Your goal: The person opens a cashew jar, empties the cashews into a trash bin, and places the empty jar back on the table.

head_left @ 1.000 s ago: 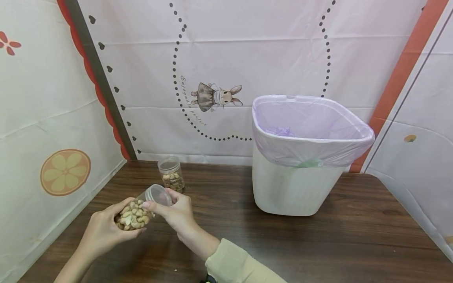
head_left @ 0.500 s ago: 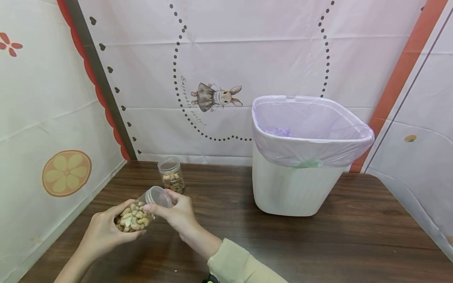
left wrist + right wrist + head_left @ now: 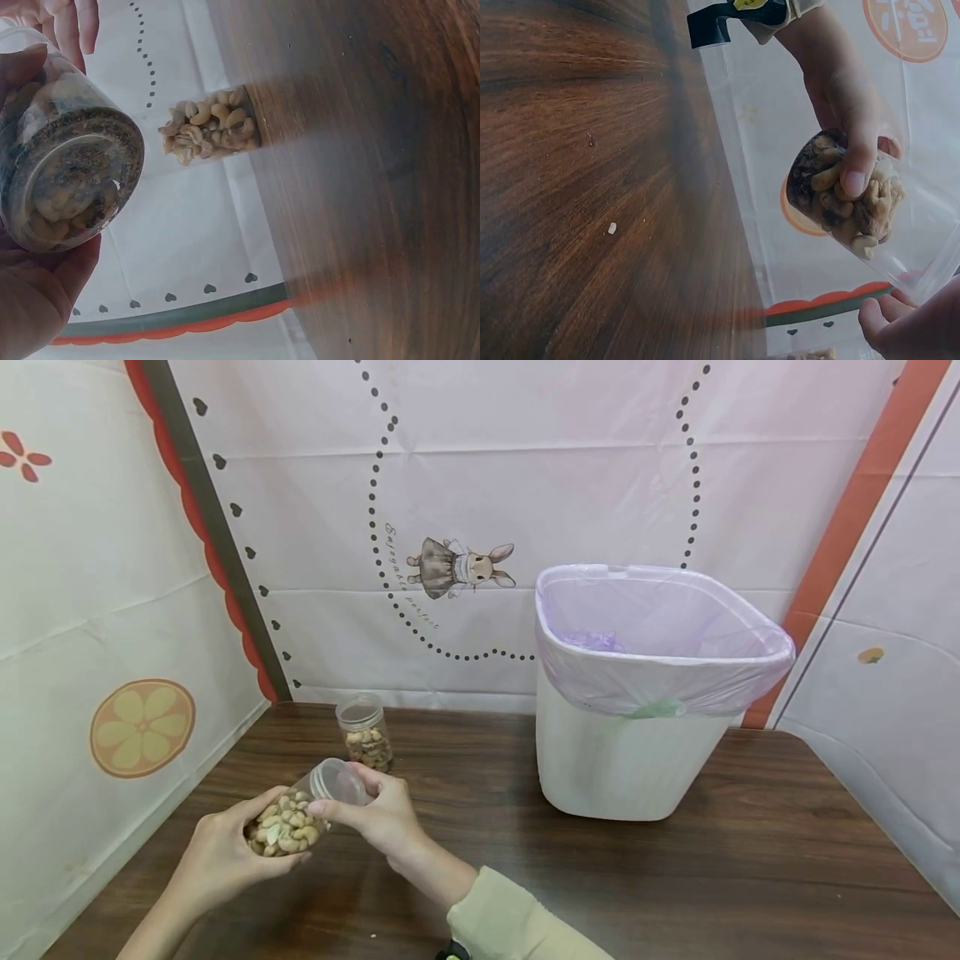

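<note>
A clear plastic jar of cashews (image 3: 288,820) is held tilted above the wooden table (image 3: 600,877), near its left front. My left hand (image 3: 225,852) grips the jar's body (image 3: 64,180) from below. My right hand (image 3: 378,814) grips the jar's clear lid (image 3: 337,779) at the upper end. In the right wrist view the left hand's fingers (image 3: 855,161) wrap the nut-filled jar (image 3: 847,199). A second, smaller jar of cashews (image 3: 363,732) stands upright on the table behind the hands, also seen in the left wrist view (image 3: 210,127).
A white bin (image 3: 637,760) lined with a pale purple bag stands on the table at the back right. Printed cloth walls close in the table on the left, back and right. A small crumb (image 3: 372,933) lies on the wood near the front.
Both hands and the jar have sunk slightly and the grip is unchanged; the lid stays on the jar.
</note>
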Motion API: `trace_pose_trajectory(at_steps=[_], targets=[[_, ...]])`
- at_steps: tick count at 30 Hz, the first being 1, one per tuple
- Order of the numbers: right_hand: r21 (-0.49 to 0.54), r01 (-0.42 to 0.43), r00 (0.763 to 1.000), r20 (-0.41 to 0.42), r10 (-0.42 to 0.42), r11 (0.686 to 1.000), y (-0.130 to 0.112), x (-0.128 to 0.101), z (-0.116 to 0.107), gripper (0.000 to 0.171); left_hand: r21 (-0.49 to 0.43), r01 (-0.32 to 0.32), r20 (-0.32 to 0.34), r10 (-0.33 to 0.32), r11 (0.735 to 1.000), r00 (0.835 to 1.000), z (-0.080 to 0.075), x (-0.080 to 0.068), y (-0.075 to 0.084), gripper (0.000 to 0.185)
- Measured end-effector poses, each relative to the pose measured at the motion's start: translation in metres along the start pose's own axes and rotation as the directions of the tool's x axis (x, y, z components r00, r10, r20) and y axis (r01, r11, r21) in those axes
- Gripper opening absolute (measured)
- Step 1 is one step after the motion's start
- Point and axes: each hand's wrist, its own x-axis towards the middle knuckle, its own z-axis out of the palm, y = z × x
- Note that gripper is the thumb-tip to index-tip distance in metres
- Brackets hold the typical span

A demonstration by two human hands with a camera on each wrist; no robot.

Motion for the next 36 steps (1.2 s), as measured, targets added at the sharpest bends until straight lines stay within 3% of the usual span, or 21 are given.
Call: trace_pose_trajectory(at_steps=[15,26,36], targets=[[-0.02,-0.029,0.999,0.046,0.03,0.999,-0.001,-0.001,-0.004,0.06,-0.003,-0.018,-0.013,0.018,1.0,1.0,-0.001,-0.002,0.0,0.074],[0.064,-0.047,0.986,0.161,0.036,0.997,-0.003,-0.001,-0.009,0.062,-0.022,0.0,0.012,0.0,1.0,1.0,-0.003,-0.003,0.001,0.075],[0.05,-0.044,0.984,0.172,0.035,0.998,-0.002,0.001,-0.011,0.063,-0.033,0.013,0.037,-0.012,0.999,0.999,-0.005,-0.002,0.0,0.077]])
